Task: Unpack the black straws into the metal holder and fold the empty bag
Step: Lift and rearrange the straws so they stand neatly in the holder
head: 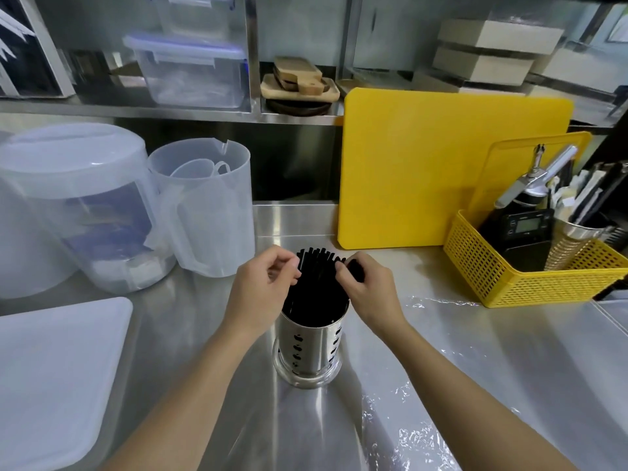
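Observation:
A bundle of black straws (314,283) stands upright in the perforated metal holder (307,348) at the middle of the steel counter. My left hand (261,287) is at the left side of the straw tops, fingers curled and touching them. On the right side of the bundle, my right hand (365,287) pinches a few straw ends with thumb and fingers. The clear empty bag (404,433) lies flat and crinkled on the counter to the right, under my right forearm.
A yellow cutting board (441,164) leans at the back. A yellow basket (530,266) with tools stands right. Clear plastic jugs (204,212) and a lidded tub (78,205) stand left; a white lid (57,379) lies at the near left.

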Tool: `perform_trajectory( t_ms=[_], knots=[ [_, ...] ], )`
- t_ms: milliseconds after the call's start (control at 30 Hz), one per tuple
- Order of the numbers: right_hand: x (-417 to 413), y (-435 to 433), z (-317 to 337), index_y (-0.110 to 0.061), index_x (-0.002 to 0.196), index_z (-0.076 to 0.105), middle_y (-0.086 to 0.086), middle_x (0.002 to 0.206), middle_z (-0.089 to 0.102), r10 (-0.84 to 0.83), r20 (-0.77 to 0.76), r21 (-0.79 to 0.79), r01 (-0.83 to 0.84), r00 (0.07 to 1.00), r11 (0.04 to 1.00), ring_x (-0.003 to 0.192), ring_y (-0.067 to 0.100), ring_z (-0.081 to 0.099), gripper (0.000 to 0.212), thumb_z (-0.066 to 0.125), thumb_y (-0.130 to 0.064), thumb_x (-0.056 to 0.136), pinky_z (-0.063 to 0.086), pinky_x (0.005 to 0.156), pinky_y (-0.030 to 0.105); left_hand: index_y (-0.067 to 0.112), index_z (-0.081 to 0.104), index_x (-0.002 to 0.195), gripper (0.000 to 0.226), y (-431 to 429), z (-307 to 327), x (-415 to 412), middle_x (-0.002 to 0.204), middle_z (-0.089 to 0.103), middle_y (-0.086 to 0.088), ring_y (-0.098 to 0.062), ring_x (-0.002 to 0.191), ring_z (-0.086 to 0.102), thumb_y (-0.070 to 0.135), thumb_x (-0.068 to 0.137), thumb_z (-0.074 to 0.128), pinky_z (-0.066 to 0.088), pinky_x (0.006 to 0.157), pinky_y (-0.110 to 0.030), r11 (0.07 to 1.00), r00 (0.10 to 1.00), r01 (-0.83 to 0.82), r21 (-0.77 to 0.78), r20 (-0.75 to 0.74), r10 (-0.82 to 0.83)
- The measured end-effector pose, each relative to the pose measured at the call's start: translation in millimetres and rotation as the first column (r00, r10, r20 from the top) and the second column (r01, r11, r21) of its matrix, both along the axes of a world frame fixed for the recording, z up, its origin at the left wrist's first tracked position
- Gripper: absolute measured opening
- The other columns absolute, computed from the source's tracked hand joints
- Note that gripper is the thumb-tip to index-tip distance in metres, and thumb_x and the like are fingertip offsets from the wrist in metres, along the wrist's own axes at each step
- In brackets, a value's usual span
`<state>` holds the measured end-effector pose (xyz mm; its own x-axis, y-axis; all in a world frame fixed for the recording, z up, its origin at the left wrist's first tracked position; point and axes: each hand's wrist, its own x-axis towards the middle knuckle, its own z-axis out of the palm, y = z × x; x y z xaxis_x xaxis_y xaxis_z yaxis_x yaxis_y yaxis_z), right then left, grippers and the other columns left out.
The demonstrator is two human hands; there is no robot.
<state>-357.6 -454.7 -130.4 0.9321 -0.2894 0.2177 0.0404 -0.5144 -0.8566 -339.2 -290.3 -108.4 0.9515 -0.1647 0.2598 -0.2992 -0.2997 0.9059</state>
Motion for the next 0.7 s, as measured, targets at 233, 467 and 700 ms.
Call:
perform_trajectory(
  t_ms=[233,467,700],
  knots=[
    [13.7,-12.3,46.2,0.008,0.076,0.055,0.028,0.067,0.055,0.012,0.161,-0.088,0.002,0.987,0.996,0.055,0.012,0.038,0.026,0.059,-0.015,0.086,0.03,0.051,0.028,0.029,0.062,0.088,0.009,-4.0,11.7,3.9,0.087,0.067,0.014,0.0,0.086,0.061,0.02,0.086,0.061,0.046,0.081,-0.011,0.986,0.984,0.156,0.057,0.076,-0.161],
    [13.2,-11.7,128.0,-0.001,0.07,0.057,-0.004,0.055,0.045,0.181,0.387,-0.216,-0.102,0.904,0.971,0.054,0.006,0.039,0.019,0.059,-0.016,0.081,0.03,0.049,0.017,0.046,0.042,0.108,0.038,-20.8,50.4,1.1,0.108,0.055,0.026,0.013,0.104,0.05,0.035,0.081,0.066,0.038,0.086,-0.002,0.932,0.932,0.355,0.073,0.049,-0.359],
    [4.3,3.0,163.3,-0.004,0.068,0.056,-0.007,0.057,0.046,0.333,0.431,-0.265,-0.235,0.839,0.935,0.056,0.006,0.043,0.017,0.058,-0.017,0.079,0.033,0.051,0.015,0.016,0.053,0.091,0.018,-31.8,69.8,-6.5,0.08,0.066,-0.013,-0.019,0.07,0.065,0.027,0.079,0.06,0.052,0.074,-0.032,0.864,0.885,0.456,-0.214,0.006,-0.466]
  ],
)
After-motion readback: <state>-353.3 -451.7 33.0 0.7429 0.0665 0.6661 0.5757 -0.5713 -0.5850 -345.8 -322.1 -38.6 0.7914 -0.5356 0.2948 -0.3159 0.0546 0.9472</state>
